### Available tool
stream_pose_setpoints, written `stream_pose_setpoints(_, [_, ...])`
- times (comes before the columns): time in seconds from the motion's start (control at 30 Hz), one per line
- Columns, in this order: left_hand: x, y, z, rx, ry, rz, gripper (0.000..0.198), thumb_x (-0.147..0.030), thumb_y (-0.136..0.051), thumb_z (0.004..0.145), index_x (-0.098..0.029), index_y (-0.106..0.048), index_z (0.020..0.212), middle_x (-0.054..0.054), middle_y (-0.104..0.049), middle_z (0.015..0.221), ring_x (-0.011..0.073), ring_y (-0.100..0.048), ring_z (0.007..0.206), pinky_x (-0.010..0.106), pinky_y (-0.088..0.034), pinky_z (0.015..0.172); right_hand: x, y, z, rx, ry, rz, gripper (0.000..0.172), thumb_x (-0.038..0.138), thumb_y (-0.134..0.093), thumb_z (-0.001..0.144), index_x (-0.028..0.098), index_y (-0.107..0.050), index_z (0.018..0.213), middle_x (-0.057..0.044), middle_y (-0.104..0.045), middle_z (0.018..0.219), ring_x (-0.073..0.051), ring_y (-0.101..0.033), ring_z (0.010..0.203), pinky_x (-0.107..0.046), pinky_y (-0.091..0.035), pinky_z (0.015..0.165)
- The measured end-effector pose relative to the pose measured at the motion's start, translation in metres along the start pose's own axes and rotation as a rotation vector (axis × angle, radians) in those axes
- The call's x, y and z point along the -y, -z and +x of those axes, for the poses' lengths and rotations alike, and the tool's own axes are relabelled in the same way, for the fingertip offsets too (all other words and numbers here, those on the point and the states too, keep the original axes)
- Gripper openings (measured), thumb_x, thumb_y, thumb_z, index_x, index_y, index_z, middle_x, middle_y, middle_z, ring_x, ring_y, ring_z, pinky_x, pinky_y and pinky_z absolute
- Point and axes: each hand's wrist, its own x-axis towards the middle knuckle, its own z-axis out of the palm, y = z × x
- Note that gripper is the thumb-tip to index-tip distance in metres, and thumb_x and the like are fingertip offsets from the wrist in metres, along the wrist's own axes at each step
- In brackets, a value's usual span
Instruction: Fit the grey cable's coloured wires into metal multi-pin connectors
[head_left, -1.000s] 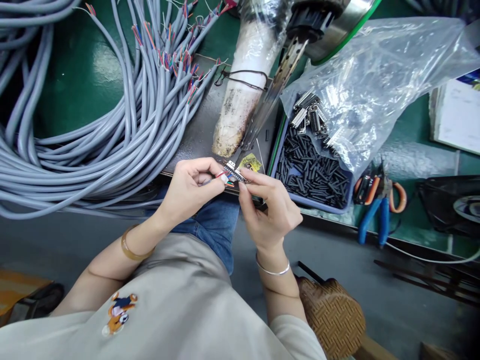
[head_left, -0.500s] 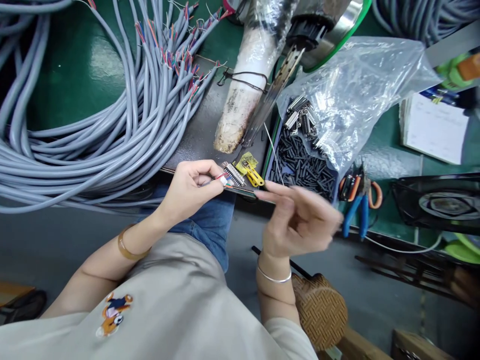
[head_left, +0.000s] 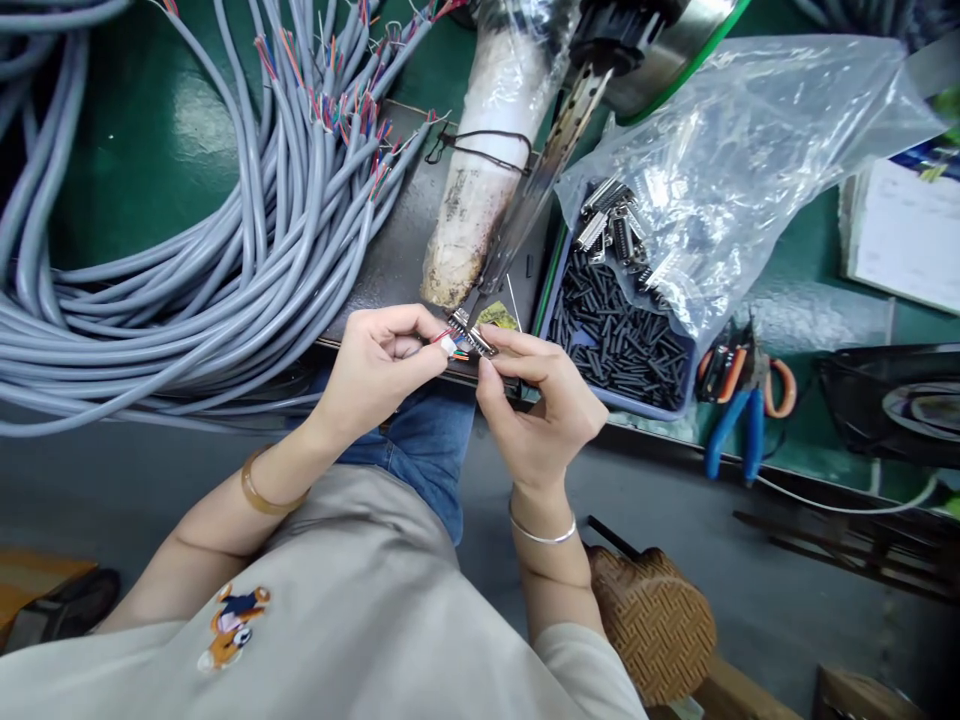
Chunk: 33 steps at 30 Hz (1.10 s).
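Seemingly mid wire-joining, the left hand (head_left: 384, 368) pinches coloured wires (head_left: 460, 356) against the D-sub connector (head_left: 472, 335), at seven o'clock from the soldering iron (head_left: 551, 165), the right hand's (head_left: 546, 400) fingertips meeting there, grip unclear, so the next move calls for steady alignment.

On my feed, connector (head_left: 478, 341) reads shiny metal. Cables (head_left: 225, 310): smooth plastic, soft sheen. Bag (head_left: 810, 130): clear plastic, crinkled, glossy. Small sleeves (head_left: 607, 335): matt. Stool top (head_left: 660, 630): woven texture. Tabletop (head_left: 150, 130): smooth, glossy.

On the green table (head_left: 142, 170) lie a dark board (head_left: 391, 262), looped grey cables (head_left: 277, 230), a blue tray (head_left: 651, 408), blue-handled pliers (head_left: 754, 425) and white papers (head_left: 911, 225).
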Motion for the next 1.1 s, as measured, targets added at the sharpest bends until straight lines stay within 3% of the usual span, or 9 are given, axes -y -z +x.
stream_pose_setpoints(0.37, [-0.005, 0.002, 0.0, -0.023, 0.009, 0.06, 0.015, -0.021, -0.075, 0.069, -0.016, -0.064, 0.061, -0.002, -0.058, 0.056, 0.0023, -0.035, 0.039, 0.017, -0.024, 0.036, 0.003, 0.002, 0.008, -0.013, 0.041, -0.063, 0.015, 0.011, -0.072, 0.088, 0.025, -0.065, 0.091, -0.002, -0.081, 0.105, -0.019, -0.079, 0.092, -0.034, -0.066, 0.079])
stream_pose_setpoints(0.7, [0.001, 0.004, 0.0, 0.019, 0.056, -0.001, 0.012, -0.018, -0.076, 0.068, -0.015, -0.065, 0.063, -0.001, -0.064, 0.063, 0.0011, -0.036, 0.04, 0.017, -0.025, 0.035, 0.0, 0.002, -0.001, -0.024, 0.178, -0.204, 0.017, 0.012, -0.073, 0.088, 0.024, -0.062, 0.093, -0.004, -0.082, 0.107, -0.015, -0.08, 0.085, -0.024, -0.063, 0.07])
stream_pose_setpoints(0.93, [-0.001, 0.006, -0.008, 0.057, 0.101, 0.013, 0.017, -0.022, -0.081, 0.07, -0.016, -0.065, 0.068, -0.006, -0.052, 0.046, 0.0035, -0.04, 0.035, 0.016, -0.03, 0.034, 0.006, 0.003, -0.004, -0.101, -0.048, 0.0, 0.018, 0.006, -0.073, 0.086, 0.022, -0.066, 0.091, -0.001, -0.081, 0.099, -0.016, -0.079, 0.089, -0.028, -0.064, 0.08])
stream_pose_setpoints(1.1, [0.001, 0.007, -0.013, 0.046, 0.08, -0.002, 0.015, -0.022, -0.078, 0.071, -0.014, -0.066, 0.068, -0.004, -0.055, 0.048, 0.0035, -0.043, 0.035, 0.015, -0.032, 0.035, 0.009, 0.002, -0.008, -0.076, -0.202, 0.119, 0.016, 0.008, -0.072, 0.088, 0.023, -0.067, 0.091, 0.0, -0.08, 0.1, -0.015, -0.078, 0.091, -0.025, -0.063, 0.072])
